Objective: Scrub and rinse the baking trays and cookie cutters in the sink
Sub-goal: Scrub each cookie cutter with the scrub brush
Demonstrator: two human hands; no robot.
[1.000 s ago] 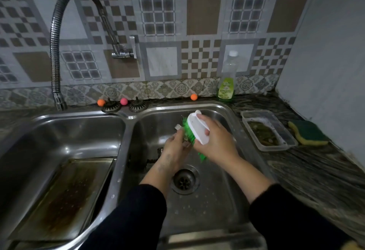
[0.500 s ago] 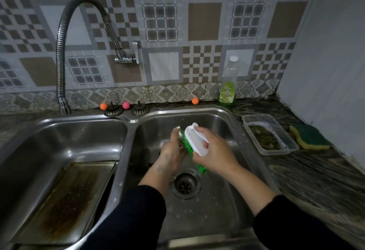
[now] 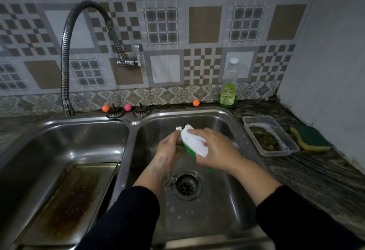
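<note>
Over the right sink basin (image 3: 233, 206), my left hand (image 3: 167, 151) grips a small metal cookie cutter (image 3: 179, 133), mostly hidden by the fingers and the brush. My right hand (image 3: 217, 151) holds a white-backed scrub brush (image 3: 194, 141) with green bristles pressed against the cutter. Another small metal cookie cutter (image 3: 169, 181) lies on the basin floor beside the drain (image 3: 187, 185). A stained, greasy baking tray (image 3: 65, 200) leans in the left basin.
A flexible faucet (image 3: 66, 62) hangs over the left basin's back edge. Two drain strainers (image 3: 128, 111) and small coloured balls sit on the rim behind. A dish soap bottle (image 3: 229, 88), a plastic container (image 3: 270, 137) of murky water and a sponge (image 3: 310, 141) stand on the right counter.
The brush in my right hand has slid along the cutter, up and back a little. The view has tilted down slightly. Both hands keep their grips.
</note>
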